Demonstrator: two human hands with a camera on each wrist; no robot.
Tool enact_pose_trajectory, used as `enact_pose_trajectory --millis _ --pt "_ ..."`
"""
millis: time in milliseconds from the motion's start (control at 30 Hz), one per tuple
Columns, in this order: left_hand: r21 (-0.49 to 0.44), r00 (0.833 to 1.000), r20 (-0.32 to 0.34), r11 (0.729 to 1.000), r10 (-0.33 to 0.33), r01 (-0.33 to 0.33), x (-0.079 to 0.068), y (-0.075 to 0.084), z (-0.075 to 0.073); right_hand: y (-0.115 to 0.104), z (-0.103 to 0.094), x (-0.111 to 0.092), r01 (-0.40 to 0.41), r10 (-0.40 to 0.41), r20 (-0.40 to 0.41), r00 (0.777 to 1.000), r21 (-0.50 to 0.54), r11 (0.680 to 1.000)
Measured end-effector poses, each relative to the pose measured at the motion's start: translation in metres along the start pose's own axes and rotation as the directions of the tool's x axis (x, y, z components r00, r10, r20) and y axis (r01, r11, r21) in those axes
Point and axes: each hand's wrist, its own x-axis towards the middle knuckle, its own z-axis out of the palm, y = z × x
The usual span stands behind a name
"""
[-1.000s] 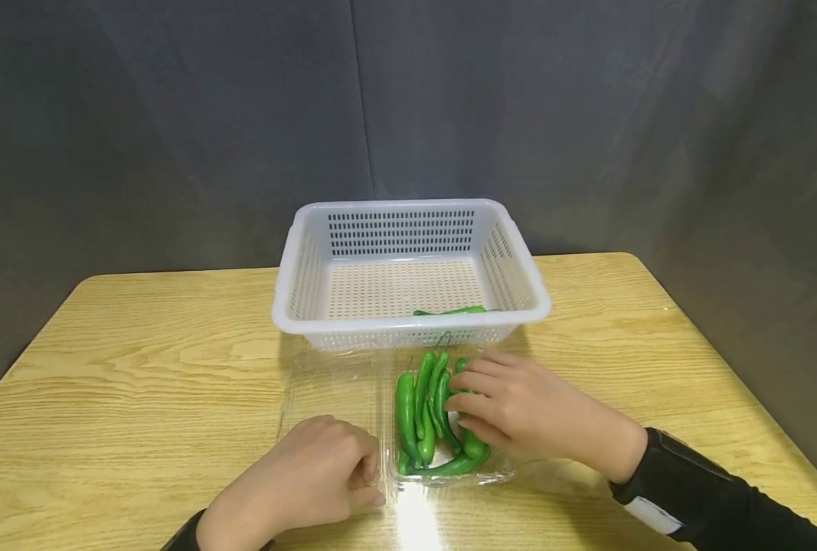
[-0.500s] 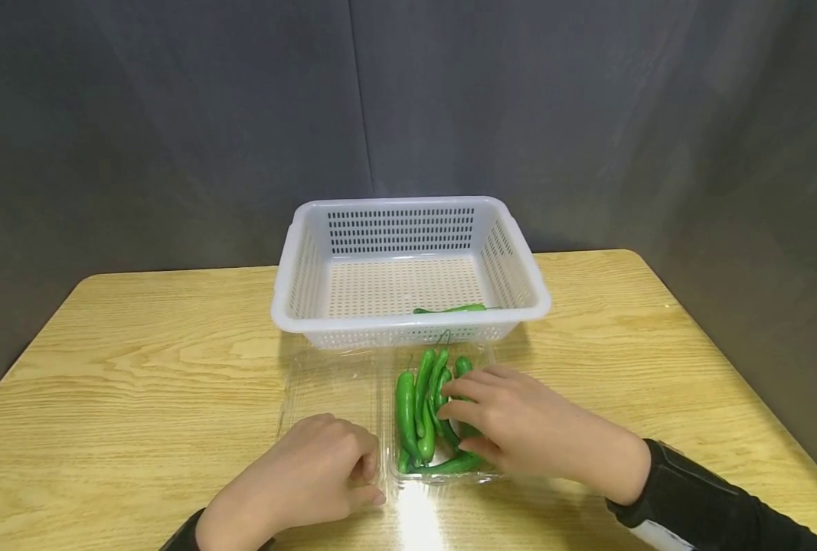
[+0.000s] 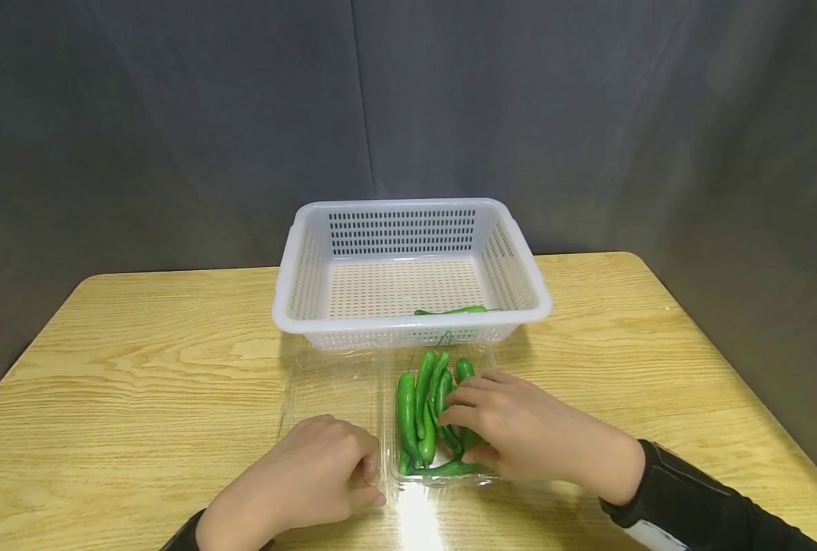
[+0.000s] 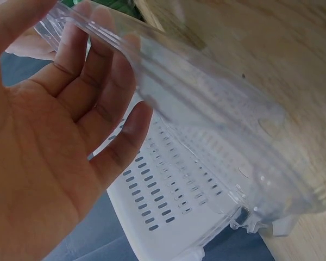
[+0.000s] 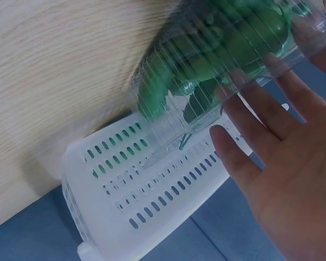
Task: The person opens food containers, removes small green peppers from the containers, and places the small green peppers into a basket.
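Note:
Green chili peppers (image 3: 406,413) lie lengthwise in the right half of a clear plastic clamshell box (image 3: 332,383), with another (image 3: 446,468) across its near end. My right hand (image 3: 511,428) reaches over the right side, bent fingers touching the rightmost pepper (image 3: 465,370), thumb apart near the front rim. In the right wrist view its fingers (image 5: 261,111) extend over the rim, their tips behind ribbed plastic. My left hand (image 3: 312,474) lies at the lid half's near edge. In the left wrist view its curled fingers (image 4: 92,81) grip the plastic edge.
Behind the box stands a white perforated basket (image 3: 408,321), its near wall close to the box's far edge. One green pepper (image 3: 459,310) lies inside it along the near side. The wooden table (image 3: 139,398) ends at a dark curtain (image 3: 243,138).
My right hand has moved slightly towards me, uncovering more of the rightmost pepper's far end. The left hand and the basket have stayed in place.

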Motion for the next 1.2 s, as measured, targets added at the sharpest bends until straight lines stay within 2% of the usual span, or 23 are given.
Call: enact_pose_trajectory --millis 367,733,1200 --pt "0.028 1.0 -0.005 1.0 0.006 -0.006 0.0008 0.0011 -0.0008 0.0007 -0.0008 -0.0014 -0.03 0.03 0.072 0.997 0.006 1.0" --pt "0.016 1.0 -0.001 1.0 0.006 -0.006 0.0004 0.0002 0.0005 0.001 -0.0021 0.0003 -0.038 0.033 0.094 0.995 0.051 0.998" --pt "0.021 1.0 -0.009 1.0 0.011 -0.011 -0.0002 0.0003 -0.0003 0.0037 0.0036 0.0027 0.011 -0.011 -0.006 1.0 0.027 1.0"
